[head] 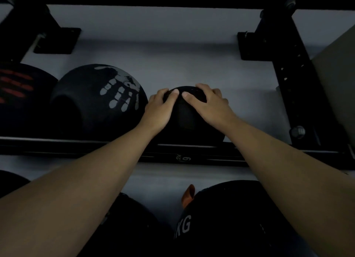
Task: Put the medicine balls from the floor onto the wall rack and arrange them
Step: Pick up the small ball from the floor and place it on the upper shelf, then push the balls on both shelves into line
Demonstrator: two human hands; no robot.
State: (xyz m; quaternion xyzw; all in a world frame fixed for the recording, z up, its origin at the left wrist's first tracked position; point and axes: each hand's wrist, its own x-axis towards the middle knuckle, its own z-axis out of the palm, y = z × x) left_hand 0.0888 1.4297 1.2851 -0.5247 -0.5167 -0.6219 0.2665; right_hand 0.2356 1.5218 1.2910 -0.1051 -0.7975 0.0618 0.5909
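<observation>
A small black medicine ball [184, 118] rests on the black wall rack's front rail [76, 144], right of centre. My left hand [159, 107] grips its left side and my right hand [207, 101] grips its top right, fingertips nearly meeting on top. Touching its left stands a larger black ball with a grey handprint [99, 99]. At the far left edge sits a black ball with red marks [17, 95]. On a lower tier a black ball marked "KG" [230, 222] lies under my right forearm, another dark ball [130, 224] under my left.
A black rack upright with holes [294, 87] rises at the right, bolted to the grey wall. A bracket [57, 40] sits at the upper left. An orange tab [189, 194] pokes up by the "KG" ball. Bare rail stretches right of the small ball.
</observation>
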